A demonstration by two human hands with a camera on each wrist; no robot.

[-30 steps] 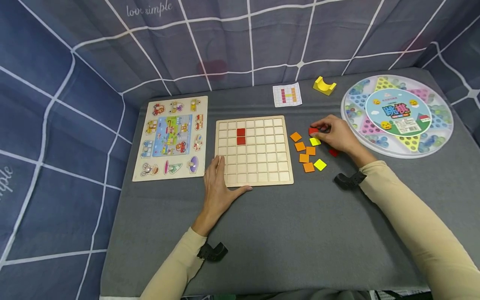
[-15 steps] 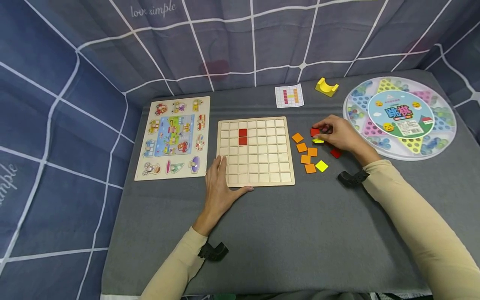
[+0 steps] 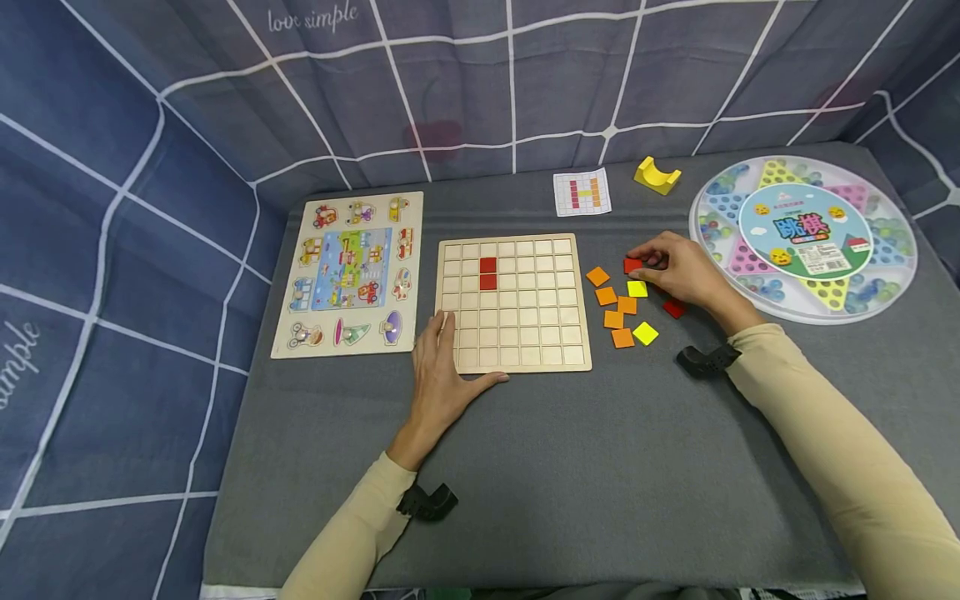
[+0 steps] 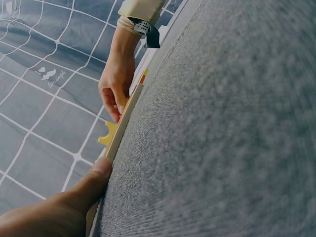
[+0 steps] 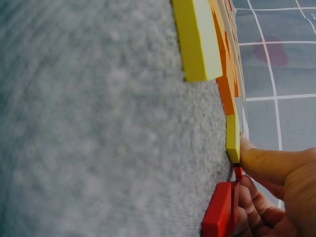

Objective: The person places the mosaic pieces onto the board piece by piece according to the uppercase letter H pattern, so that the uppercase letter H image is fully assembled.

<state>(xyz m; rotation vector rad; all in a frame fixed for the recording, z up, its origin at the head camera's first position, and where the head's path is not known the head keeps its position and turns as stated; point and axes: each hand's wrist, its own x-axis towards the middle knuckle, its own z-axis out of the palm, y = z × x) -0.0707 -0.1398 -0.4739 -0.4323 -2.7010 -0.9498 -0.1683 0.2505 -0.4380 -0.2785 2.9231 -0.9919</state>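
My left hand (image 3: 438, 367) lies at the front left corner of a wooden grid board (image 3: 525, 359), fingers extended along its left side and thumb by the front edge. In the left wrist view, the thumb touches the board's edge (image 4: 122, 126). Two red tiles, a back one (image 3: 488, 265) and a front one (image 3: 488, 282), fill neighbouring squares. To the board's right, my right hand (image 3: 682, 268) pinches another red tile (image 3: 632, 265) between thumb and fingers, low over the cloth. A yellow tile (image 3: 637, 288) lies right by the thumb. Another red tile (image 3: 674, 308) lies partly beneath the hand.
Several orange tiles (image 3: 613, 319) and a second yellow tile (image 3: 646, 333) lie between board and right hand. Behind are a pattern card (image 3: 582, 207) and a yellow curved block (image 3: 657, 177). A picture puzzle (image 3: 345, 343) stands left, a round Chinese checkers set (image 3: 804, 218) right.
The yellow tile by the right thumb tipped up half a second ago and now lies flat. The right hand keeps its place at the red tile; the left hand stays on the board.
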